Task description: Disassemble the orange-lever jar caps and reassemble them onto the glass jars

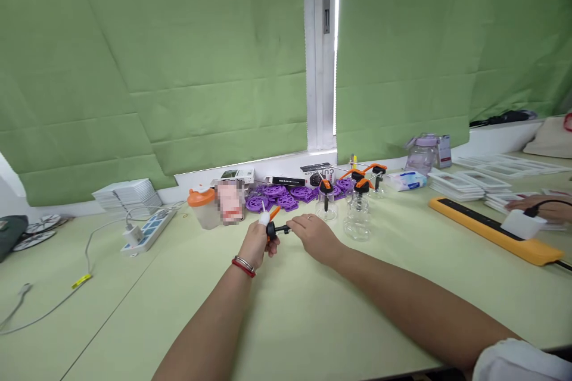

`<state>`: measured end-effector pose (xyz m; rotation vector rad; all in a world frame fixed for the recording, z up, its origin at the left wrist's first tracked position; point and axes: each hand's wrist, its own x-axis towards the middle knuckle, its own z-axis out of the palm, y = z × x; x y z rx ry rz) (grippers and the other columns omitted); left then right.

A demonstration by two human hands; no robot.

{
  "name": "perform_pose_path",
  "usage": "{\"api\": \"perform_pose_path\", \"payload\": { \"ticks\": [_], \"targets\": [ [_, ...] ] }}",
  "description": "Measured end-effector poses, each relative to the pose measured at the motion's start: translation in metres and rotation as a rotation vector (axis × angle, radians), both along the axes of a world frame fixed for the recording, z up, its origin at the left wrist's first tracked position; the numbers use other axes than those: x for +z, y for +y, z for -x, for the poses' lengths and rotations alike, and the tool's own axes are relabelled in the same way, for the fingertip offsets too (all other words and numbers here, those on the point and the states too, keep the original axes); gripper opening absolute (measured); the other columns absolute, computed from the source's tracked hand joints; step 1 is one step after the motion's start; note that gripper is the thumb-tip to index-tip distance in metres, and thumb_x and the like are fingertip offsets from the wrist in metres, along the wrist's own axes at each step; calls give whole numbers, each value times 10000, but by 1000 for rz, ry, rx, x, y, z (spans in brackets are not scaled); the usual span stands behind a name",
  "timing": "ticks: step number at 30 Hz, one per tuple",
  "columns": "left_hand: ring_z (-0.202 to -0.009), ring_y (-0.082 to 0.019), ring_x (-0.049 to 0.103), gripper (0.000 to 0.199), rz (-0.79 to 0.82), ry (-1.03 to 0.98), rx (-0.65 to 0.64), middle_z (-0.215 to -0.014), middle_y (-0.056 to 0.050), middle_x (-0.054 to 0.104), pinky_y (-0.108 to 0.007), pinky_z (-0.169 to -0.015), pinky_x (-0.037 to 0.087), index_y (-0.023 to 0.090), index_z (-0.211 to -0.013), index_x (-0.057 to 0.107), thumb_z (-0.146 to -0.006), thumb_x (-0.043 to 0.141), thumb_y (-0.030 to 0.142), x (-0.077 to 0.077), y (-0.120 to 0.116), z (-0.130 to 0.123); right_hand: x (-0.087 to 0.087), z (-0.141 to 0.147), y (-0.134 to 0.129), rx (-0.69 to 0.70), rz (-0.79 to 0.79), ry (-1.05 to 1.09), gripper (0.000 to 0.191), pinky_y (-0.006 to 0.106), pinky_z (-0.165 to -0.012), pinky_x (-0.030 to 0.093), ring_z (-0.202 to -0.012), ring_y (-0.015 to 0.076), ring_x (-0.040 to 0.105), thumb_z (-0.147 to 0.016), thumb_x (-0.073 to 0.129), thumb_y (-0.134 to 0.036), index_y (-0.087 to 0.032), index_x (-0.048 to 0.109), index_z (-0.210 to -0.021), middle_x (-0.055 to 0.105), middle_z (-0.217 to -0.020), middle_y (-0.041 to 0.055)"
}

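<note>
**White sleeve lowest in view; bottle top gripped over the table**

Nearest my camera: a white sleeve (521, 362), lower right. Beyond it, the left hand (255, 244) grips a black-and-orange bottle top (270, 231); the fingertips of the right hand (315, 238) pinch its stem end, narrow grip. The piece is between the hands, above the near-middle of the table.

Risks, as I judge them: a sideways pull could bend the thin stem; a slack pinch could let it slip. A rightward swing of the right hand could knock the clear bottles (357, 223) just past it; they look light.

Surface: pale green table (179, 321), one seam at left. Purple plastic parts (286, 199) heap along the back; white power strip (149, 232) left. Room: green curtains (179, 59) flank a white window frame (318, 71).
</note>
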<state>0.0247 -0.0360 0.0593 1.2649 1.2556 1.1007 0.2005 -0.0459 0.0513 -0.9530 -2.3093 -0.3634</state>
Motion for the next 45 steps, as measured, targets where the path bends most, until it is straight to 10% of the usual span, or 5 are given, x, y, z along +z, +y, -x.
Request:
{"api": "perform_pose_path", "payload": {
  "ticks": [6,13,18,26,45],
  "targets": [
    [-851,-163,594,423,-687,248,234,-1013,-75,599,-260,-669,464,194,-1145,479,-795,551,421,16,-11,4,25,-3,-1,-9,579,616,219,250,-575,381,-610,134,500,-873,409,-209,-165,621,-846,596,-716,27],
    [-493,-76,522,451,-277,337,-34,-854,-22,577,-208,-437,396,196,-1139,516,-714,644,280,-1,-5,-4,-3,-9,2,-6,1131,980,142,206,-449,253,-437,64,352,-820,485,-248,-143,577,-796,556,-604,-14],
    [-477,-122,562,352,17,280,-210,-635,15,551,-216,-420,405,158,-1008,549,-689,676,237,-12,1,-1,-23,-17,1,-137,1190,941,86,201,-469,310,-456,74,406,-786,547,-197,-137,604,-811,505,-513,-40],
    [-575,-110,555,265,143,194,-128,-655,16,594,-222,-524,436,141,-725,568,-556,772,161,-23,2,-6,-44,-24,7,-82,1229,926,111,197,-485,349,-478,72,458,-737,593,-118,-122,609,-847,512,-523,-48],
    [-514,-85,467,277,104,233,101,-556,42,487,-215,-492,397,143,-606,520,-500,774,112,-42,0,-25,-55,-4,22,-205,1114,877,237,224,-491,386,-458,74,465,-678,564,2,-112,627,-876,544,-602,-20]
  ]
}}
